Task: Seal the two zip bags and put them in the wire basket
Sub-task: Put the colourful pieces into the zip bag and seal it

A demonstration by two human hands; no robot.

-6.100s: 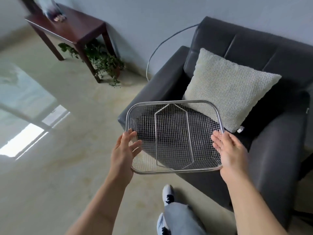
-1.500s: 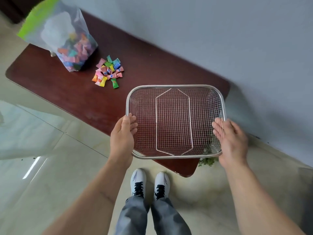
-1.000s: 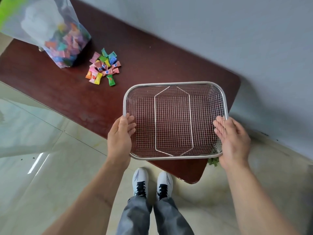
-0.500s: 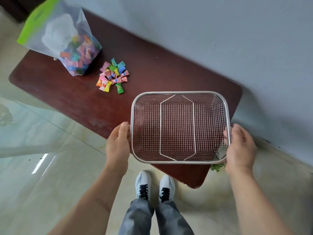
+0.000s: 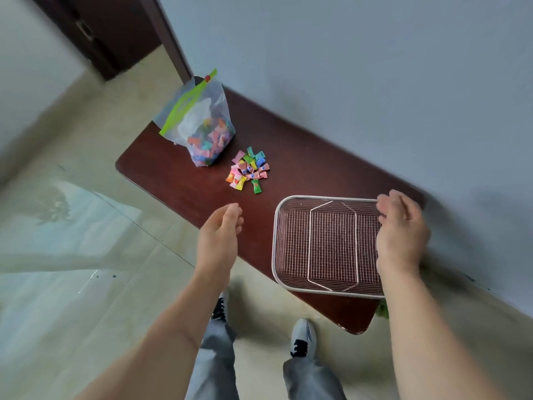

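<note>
An empty wire basket (image 5: 288,243) rests on the right end of a dark wooden table (image 5: 311,171). My right hand (image 5: 401,232) hovers over the basket's right rim, fingers apart, holding nothing. My left hand (image 5: 220,235) hangs left of the basket above the table's front edge, fingers loosely curled and empty. A clear zip bag (image 5: 202,125) with a green strip stands at the table's left end, holding coloured candies; its top looks unsealed. I see only this one bag.
A small heap of loose wrapped candies (image 5: 248,171) lies between the bag and the basket. A grey wall runs behind the table, with a dark door frame (image 5: 161,33) at the far left. My feet stand on glossy floor tiles below.
Both hands have let go of the basket, which now sits on the table's right end. My left hand has moved left, away from it. The view has swung left, showing the whole bag.
</note>
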